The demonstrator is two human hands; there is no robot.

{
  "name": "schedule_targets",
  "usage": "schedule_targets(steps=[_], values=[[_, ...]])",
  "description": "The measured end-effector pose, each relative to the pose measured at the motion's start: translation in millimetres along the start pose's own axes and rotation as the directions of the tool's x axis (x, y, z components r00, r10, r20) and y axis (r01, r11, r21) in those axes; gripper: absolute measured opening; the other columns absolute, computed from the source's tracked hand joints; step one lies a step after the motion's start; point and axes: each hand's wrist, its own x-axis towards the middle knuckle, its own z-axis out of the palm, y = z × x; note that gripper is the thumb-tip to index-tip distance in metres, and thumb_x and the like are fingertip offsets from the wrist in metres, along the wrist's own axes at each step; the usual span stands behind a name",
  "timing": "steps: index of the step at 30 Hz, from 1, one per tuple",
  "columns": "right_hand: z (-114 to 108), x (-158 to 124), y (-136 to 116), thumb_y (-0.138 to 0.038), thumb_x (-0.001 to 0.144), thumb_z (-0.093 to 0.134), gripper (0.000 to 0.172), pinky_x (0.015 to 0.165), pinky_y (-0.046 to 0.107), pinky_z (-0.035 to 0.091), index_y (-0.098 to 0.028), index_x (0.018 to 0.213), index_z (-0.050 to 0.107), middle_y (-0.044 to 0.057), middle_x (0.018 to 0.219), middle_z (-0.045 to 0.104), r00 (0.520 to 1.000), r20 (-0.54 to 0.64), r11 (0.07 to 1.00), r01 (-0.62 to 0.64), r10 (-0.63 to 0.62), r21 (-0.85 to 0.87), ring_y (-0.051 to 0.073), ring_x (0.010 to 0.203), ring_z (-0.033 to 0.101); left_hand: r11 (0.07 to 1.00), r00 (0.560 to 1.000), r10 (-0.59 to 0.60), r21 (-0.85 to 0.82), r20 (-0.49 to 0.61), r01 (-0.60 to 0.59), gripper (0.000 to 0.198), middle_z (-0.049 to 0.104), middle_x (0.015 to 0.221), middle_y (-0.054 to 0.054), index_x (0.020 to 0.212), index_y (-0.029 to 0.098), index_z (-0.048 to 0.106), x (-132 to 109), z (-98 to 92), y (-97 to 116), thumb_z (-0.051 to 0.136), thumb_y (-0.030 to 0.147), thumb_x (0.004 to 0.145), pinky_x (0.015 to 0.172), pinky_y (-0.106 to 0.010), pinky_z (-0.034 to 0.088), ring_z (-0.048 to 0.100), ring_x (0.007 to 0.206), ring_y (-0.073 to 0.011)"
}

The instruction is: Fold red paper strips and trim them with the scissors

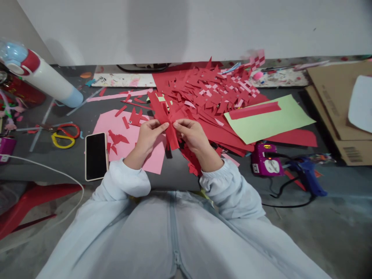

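Between my two hands is a folded red paper strip (173, 138), held above the table near the middle. My left hand (149, 136) pinches it from the left with thumb and fingertips. From the right, my right hand (192, 133) pinches the same paper, its fingertips close to the left thumb. Beneath and to the left lies a pink paper sheet (154, 161) with red scraps on it. Behind the hands spreads a big heap of cut red paper pieces (200, 91), some with a pink check weave. A green paper sheet (261, 126) carrying a folded red strip lies to the right.
A phone (96, 157), scissors (65, 135) and a white bottle (48, 75) are on the left. On the right are a purple box (266, 159), a blue glue gun (309, 176) with a black cord and cardboard (340, 112). A white cable (58, 170) hangs over the left edge.
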Motion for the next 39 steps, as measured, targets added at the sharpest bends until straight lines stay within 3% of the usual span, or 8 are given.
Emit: schedule_targets(steps=[3, 10, 17, 21, 27, 34, 39], values=[[-3.3, 1.9, -1.1, -0.048, 0.048, 0.088, 0.045, 0.046, 0.021, 0.029, -0.017, 0.070, 0.066, -0.007, 0.055, 0.055, 0.999, 0.042, 0.999, -0.024, 0.026, -0.040, 0.004, 0.047, 0.037, 1.000, 1.000, 0.011, -0.028, -0.013, -0.011, 0.031, 0.060, 0.061, 0.003, 0.061, 0.015, 0.064, -1.3, 1.4, 4.0, 0.088, 0.035, 0.059, 0.064, -0.023, 0.046, 0.056, 0.060, -0.0076], [0.2, -0.6, -2.7, -0.049, 0.057, 0.083, 0.041, 0.048, 0.021, 0.029, -0.017, 0.072, 0.063, -0.007, 0.055, 0.051, 0.999, 0.034, 0.993, 0.036, -0.032, -0.116, 0.005, 0.048, 0.038, 0.999, 0.996, -0.049, -0.009, 0.080, 0.050, 0.029, 0.063, 0.064, 0.002, 0.067, 0.015, 0.068, -4.3, 2.5, 7.2, 0.087, 0.036, 0.061, 0.062, -0.024, 0.044, 0.054, 0.059, -0.0076], [-2.2, 0.4, -0.1, -0.052, 0.057, 0.083, 0.043, 0.047, 0.021, 0.028, -0.018, 0.074, 0.065, -0.006, 0.057, 0.055, 0.998, 0.051, 0.991, 0.040, -0.033, -0.126, 0.004, 0.048, 0.038, 0.999, 0.998, -0.023, 0.047, 0.061, 0.020, 0.028, 0.063, 0.065, 0.001, 0.066, 0.015, 0.068, -4.4, 1.3, 6.7, 0.086, 0.036, 0.062, 0.062, -0.024, 0.043, 0.055, 0.060, -0.0089], [2.9, -0.5, 1.8, -0.056, 0.052, 0.084, 0.048, 0.049, 0.020, 0.033, -0.018, 0.072, 0.063, -0.005, 0.060, 0.057, 0.997, 0.003, 0.993, 0.071, -0.071, -0.094, 0.005, 0.052, 0.043, 0.999, 0.999, -0.002, 0.039, 0.050, 0.000, 0.027, 0.067, 0.071, 0.000, 0.071, 0.016, 0.071, -2.9, 1.3, 1.4, 0.085, 0.037, 0.063, 0.067, -0.025, 0.046, 0.059, 0.066, -0.0103], [7.2, -0.5, 6.1, -0.057, 0.048, 0.086, 0.052, 0.047, 0.021, 0.034, -0.021, 0.075, 0.060, -0.007, 0.061, 0.053, 0.994, -0.093, 0.998, 0.064, -0.064, 0.006, 0.005, 0.050, 0.040, 0.998, 0.999, 0.050, 0.034, -0.018, -0.049, 0.031, 0.060, 0.062, 0.003, 0.062, 0.016, 0.066, -0.2, 1.3, -0.9, 0.087, 0.038, 0.060, 0.063, -0.024, 0.044, 0.054, 0.061, -0.0082], [0.2, -0.4, -2.3, -0.054, 0.049, 0.087, 0.049, 0.044, 0.021, 0.028, -0.018, 0.072, 0.065, -0.007, 0.055, 0.052, 0.998, 0.047, 0.997, -0.031, 0.034, -0.072, 0.004, 0.046, 0.036, 0.995, 0.995, 0.097, 0.026, -0.021, -0.096, 0.026, 0.063, 0.068, 0.002, 0.068, 0.017, 0.070, 3.5, -3.5, -3.1, 0.086, 0.037, 0.063, 0.067, -0.024, 0.045, 0.057, 0.066, -0.0089], [-0.6, -0.5, -2.4, -0.056, 0.051, 0.085, 0.048, 0.044, 0.021, 0.027, -0.018, 0.071, 0.063, -0.008, 0.052, 0.050, 0.999, 0.053, 0.995, -0.006, 0.012, -0.101, 0.004, 0.045, 0.037, 0.996, 0.996, 0.086, 0.036, -0.031, -0.085, 0.029, 0.059, 0.064, 0.003, 0.066, 0.016, 0.068, 2.5, -3.7, -1.0, 0.086, 0.039, 0.062, 0.064, -0.023, 0.043, 0.054, 0.062, -0.0079]])
